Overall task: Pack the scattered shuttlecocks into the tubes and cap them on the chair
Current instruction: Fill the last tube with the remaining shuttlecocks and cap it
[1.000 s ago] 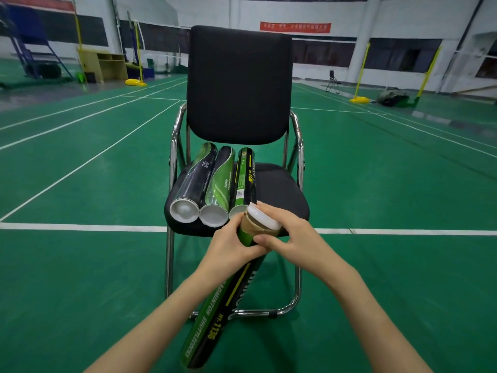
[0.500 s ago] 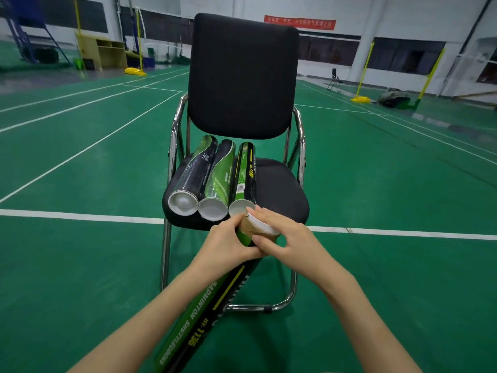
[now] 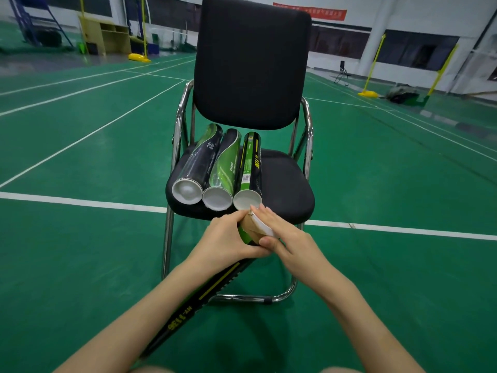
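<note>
Three capped shuttlecock tubes lie side by side on the left part of the black chair seat (image 3: 285,184): a dark one (image 3: 197,165), a green one (image 3: 224,168) and a black-and-green one (image 3: 251,165), white ends toward me. In front of the seat my left hand (image 3: 228,243) grips the top of a fourth black-and-green tube (image 3: 212,289), which slants down to the lower left. My right hand (image 3: 285,238) holds the white cap (image 3: 263,224) against that tube's brown cardboard mouth. No loose shuttlecocks are visible.
The chair has chrome arms (image 3: 308,135) and a sled base (image 3: 242,298) on green court floor. A white court line (image 3: 80,201) runs across behind it. Yellow net posts (image 3: 372,68), a wooden desk (image 3: 107,39) and a dark bag (image 3: 402,94) stand far behind.
The view has drawn closer to the chair. My right hand has tilted the white cap down over the tube's mouth, and my fingers now cover more of it.
</note>
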Demonstrator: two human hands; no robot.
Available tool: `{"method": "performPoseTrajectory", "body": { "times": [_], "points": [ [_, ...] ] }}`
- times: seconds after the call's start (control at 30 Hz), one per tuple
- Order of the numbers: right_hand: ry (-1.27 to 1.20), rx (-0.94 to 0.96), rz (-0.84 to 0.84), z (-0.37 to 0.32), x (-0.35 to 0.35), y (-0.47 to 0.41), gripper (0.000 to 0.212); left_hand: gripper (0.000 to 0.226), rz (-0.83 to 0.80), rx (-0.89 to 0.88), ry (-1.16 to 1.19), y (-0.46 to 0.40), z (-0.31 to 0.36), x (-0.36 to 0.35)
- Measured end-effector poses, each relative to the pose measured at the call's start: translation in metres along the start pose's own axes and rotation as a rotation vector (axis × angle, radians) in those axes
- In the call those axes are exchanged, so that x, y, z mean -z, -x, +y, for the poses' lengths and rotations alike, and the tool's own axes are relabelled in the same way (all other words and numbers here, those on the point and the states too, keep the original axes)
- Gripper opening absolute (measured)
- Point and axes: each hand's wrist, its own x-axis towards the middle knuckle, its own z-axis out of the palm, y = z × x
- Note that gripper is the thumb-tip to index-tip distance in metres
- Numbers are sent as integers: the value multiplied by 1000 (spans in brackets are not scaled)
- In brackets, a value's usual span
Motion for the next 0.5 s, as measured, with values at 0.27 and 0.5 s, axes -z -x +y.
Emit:
{"method": "performPoseTrajectory", "body": {
  "times": [0.27,0.5],
  "points": [
    [-36,7,-10,-1,-2,1,53,41,-35,37,29,0,-1,-1],
    [-29,-3,20,-4,-4,1,54,36,-22,61,94,1,1,-3]
  ]
}}
